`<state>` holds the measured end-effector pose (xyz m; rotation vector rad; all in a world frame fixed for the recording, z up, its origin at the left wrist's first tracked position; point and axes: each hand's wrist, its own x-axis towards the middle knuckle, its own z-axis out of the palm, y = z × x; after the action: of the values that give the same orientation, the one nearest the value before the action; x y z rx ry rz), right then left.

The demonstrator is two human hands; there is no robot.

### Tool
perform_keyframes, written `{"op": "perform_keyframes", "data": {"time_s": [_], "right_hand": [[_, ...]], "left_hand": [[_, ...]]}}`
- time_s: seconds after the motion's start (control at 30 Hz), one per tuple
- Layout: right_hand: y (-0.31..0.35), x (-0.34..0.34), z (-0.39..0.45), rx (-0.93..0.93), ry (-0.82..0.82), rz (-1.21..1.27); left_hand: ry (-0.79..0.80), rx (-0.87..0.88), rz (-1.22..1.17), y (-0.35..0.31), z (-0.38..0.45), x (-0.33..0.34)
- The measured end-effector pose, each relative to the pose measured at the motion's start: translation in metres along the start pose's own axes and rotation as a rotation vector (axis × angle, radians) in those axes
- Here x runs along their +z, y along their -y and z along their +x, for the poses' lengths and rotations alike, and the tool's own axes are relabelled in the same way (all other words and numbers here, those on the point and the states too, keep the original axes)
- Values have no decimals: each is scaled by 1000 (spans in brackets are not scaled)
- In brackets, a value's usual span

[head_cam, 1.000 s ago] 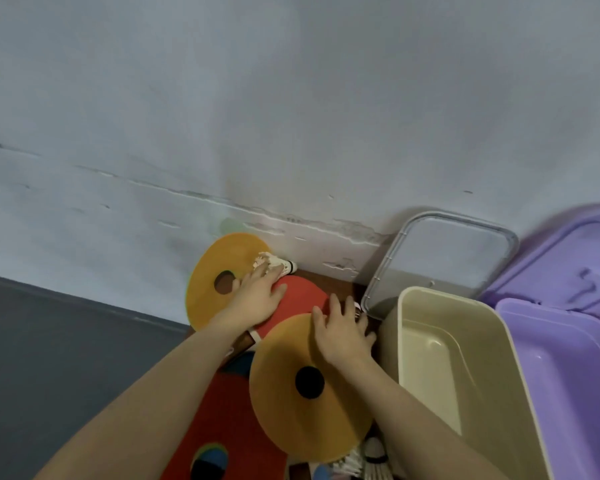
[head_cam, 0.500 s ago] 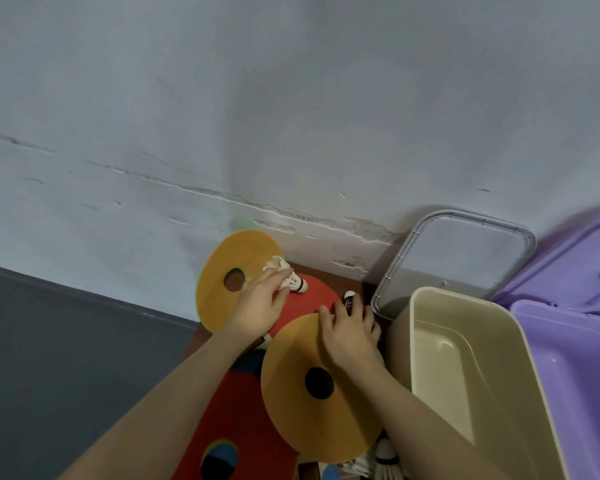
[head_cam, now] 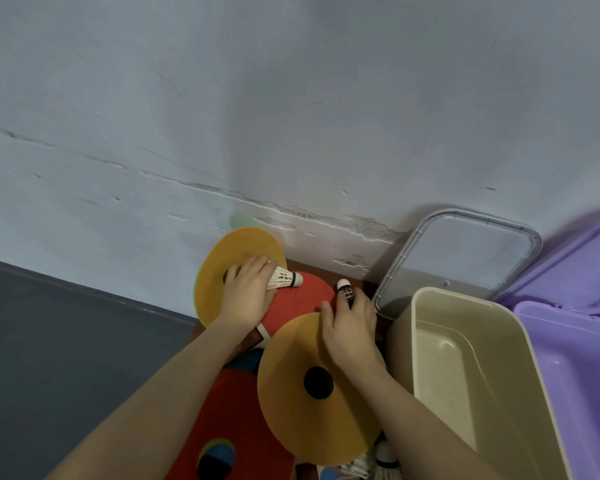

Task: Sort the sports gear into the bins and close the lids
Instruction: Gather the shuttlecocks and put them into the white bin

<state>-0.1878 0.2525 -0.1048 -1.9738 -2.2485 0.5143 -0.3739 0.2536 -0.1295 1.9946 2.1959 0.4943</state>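
My left hand [head_cam: 248, 294] grips a white feather shuttlecock [head_cam: 286, 278] over an orange disc cone [head_cam: 229, 251] by the wall. My right hand [head_cam: 350, 323] holds a second shuttlecock [head_cam: 344, 289], whose cork tip sticks out past the fingers, above another orange disc cone [head_cam: 312, 410]. Red disc cones [head_cam: 302, 299] lie between and below the orange ones. An open beige bin [head_cam: 465, 375] stands just right of my right hand, and an open purple bin [head_cam: 579, 375] stands beside it.
A clear grey lid [head_cam: 461, 254] leans on the wall behind the beige bin, a purple lid [head_cam: 575, 268] next to it. More shuttlecocks [head_cam: 378, 464] lie at the bottom edge. The wall runs close behind; dark floor lies at the left.
Both hands have picked up a shuttlecock: the left hand now has one in its grip, and the right hand has closed on the other and lifted its cork tip into view.
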Motion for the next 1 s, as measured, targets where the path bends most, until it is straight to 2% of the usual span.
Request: {"op": "perform_keyframes", "data": {"time_s": [0.13,0.3,0.57,0.63,0.8,0.9,1.0], "right_hand": [[-1,1,7,-24,15,-10],[-5,6,7,160,173,38],[-8,10,8,232,192,47],[-7,9,7,203,150,61],[5,-1,0,-21,-47,46],[10,-9,0,-95,-20,130],[3,-9,-1,-52,69,64]], "left_hand": [[-85,39,7,1,4,-3],[-150,47,13,-2,0,-3],[-215,-4,-69,-18,-6,-3],[-246,-7,-95,-21,-9,-5],[-333,-60,-141,-24,-15,-22],[-335,-105,-124,-27,-18,-36],[-231,-179,-73,-34,-25,-40]]}}
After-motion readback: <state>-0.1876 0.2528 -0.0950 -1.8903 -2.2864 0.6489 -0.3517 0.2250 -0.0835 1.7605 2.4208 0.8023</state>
